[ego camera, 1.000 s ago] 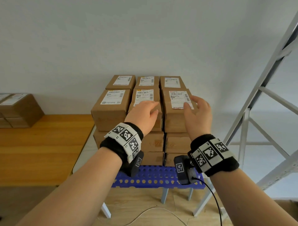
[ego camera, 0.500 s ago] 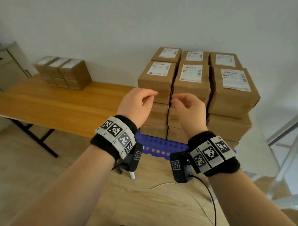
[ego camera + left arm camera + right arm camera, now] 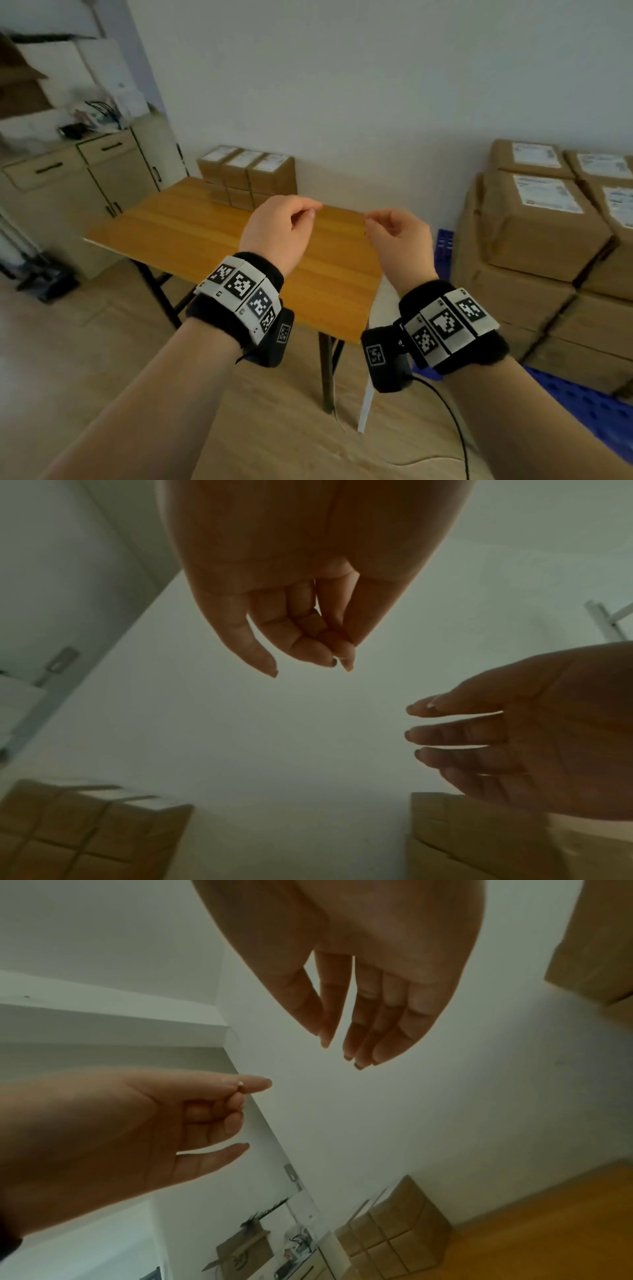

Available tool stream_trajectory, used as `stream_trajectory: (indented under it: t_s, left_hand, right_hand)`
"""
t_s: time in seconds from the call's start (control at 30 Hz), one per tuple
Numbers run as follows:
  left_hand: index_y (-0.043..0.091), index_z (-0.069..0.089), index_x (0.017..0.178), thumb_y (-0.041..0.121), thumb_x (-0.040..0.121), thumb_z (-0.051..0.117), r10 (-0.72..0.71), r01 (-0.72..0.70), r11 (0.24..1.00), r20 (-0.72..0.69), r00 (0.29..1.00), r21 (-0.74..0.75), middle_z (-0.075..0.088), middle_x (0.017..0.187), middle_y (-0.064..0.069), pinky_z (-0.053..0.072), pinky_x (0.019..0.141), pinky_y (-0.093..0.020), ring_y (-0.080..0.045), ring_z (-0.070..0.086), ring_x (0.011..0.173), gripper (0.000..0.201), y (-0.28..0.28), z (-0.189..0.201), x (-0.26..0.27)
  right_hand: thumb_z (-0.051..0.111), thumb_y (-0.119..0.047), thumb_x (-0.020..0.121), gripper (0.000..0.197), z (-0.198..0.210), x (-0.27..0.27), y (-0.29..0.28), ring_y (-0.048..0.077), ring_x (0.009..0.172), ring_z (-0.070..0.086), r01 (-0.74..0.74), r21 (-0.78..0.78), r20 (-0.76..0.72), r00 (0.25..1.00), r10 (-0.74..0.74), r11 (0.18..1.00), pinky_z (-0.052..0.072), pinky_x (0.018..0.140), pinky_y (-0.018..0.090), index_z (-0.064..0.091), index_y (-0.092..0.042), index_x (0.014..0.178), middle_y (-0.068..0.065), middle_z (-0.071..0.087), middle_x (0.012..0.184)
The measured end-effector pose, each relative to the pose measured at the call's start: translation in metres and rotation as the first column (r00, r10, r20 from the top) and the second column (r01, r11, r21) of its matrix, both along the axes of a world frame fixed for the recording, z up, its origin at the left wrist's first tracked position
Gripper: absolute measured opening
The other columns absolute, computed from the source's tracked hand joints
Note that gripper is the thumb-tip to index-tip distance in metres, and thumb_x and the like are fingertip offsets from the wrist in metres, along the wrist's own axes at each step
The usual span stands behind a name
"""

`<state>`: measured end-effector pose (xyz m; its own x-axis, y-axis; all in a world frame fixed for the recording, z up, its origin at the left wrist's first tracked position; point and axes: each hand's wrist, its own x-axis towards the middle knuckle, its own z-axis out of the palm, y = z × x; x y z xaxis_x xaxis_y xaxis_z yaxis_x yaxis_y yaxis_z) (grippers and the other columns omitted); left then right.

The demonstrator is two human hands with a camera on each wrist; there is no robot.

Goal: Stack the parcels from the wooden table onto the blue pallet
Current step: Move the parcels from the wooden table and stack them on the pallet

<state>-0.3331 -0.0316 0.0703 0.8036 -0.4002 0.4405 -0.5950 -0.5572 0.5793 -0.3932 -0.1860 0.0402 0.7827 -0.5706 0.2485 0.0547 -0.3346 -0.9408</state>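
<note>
A small block of brown parcels [image 3: 246, 181] with white labels stands at the far end of the wooden table [image 3: 191, 233], against the wall. On the right, a taller stack of parcels [image 3: 544, 233] sits on the blue pallet [image 3: 582, 407]. My left hand [image 3: 284, 226] and right hand [image 3: 397, 233] hover side by side above the table's near part, fingers loosely curled and holding nothing. The wrist views show the same: left hand [image 3: 308, 653] and right hand [image 3: 346, 1042] are empty in the air.
Beige cabinets [image 3: 78, 185] with clutter on top stand at the left wall, and dark items lie on the floor [image 3: 44, 277] beside them. A black cable [image 3: 455, 421] trails from my right wrist camera. Wooden floor lies between me and the table.
My view has swung left from the pallet stack to the wooden table. Both hands left the top parcels, drew back and now hang empty over the table.
</note>
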Motion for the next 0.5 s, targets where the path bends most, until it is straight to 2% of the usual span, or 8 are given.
stream_trajectory:
  t_s: [0.1,0.23,0.37,0.5]
  left_hand:
    - [0.024,0.065,0.113,0.02,0.096,0.044,0.008,-0.007,1.0,-0.04,0.999,0.022,0.063,0.114,0.009,0.04,0.085,-0.017,-0.001,0.052,0.099,0.027,0.027,-0.004,0.04]
    - [0.024,0.065,0.113,0.021,0.096,0.045,0.014,-0.012,1.0,-0.091,0.996,0.02,0.061,0.116,0.009,0.04,0.086,-0.017,-0.001,0.051,0.099,0.027,0.041,-0.017,0.092]
    - [0.025,0.064,0.114,0.021,0.096,0.045,0.021,-0.018,0.999,-0.106,0.994,0.026,0.061,0.116,0.009,0.04,0.088,-0.017,-0.002,0.052,0.102,0.026,0.04,-0.021,0.149]
    - [0.024,0.062,0.116,0.021,0.096,0.045,0.046,-0.039,0.997,-0.111,0.993,0.071,0.061,0.117,0.01,0.038,0.087,-0.016,0.001,0.05,0.099,0.027,0.035,-0.016,0.213]
  right_hand:
    - [0.056,-0.018,0.091,0.011,-0.002,0.04,0.025,0.012,0.085,0.06,-0.004,0.024,-0.032,0.999,0.005,1.0,0.045,0.066,0.018,0.064,-0.025,0.091,-0.006,0.064,0.086]
    - [0.055,-0.017,0.092,0.012,-0.002,0.095,0.039,0.015,0.089,0.062,-0.029,0.031,-0.05,0.998,0.03,0.999,0.052,0.076,0.028,0.063,-0.025,0.09,-0.002,0.065,0.089]
    - [0.054,-0.016,0.092,0.011,-0.004,0.157,0.038,0.013,0.087,0.06,-0.062,0.022,-0.037,0.997,0.063,0.998,0.051,0.074,0.025,0.063,-0.023,0.093,-0.001,0.065,0.091]
    - [0.054,-0.017,0.093,0.01,-0.001,0.228,0.029,0.007,0.076,0.057,-0.097,0.08,-0.036,0.994,0.1,0.992,0.045,0.062,0.017,0.061,-0.024,0.096,-0.004,0.063,0.087]
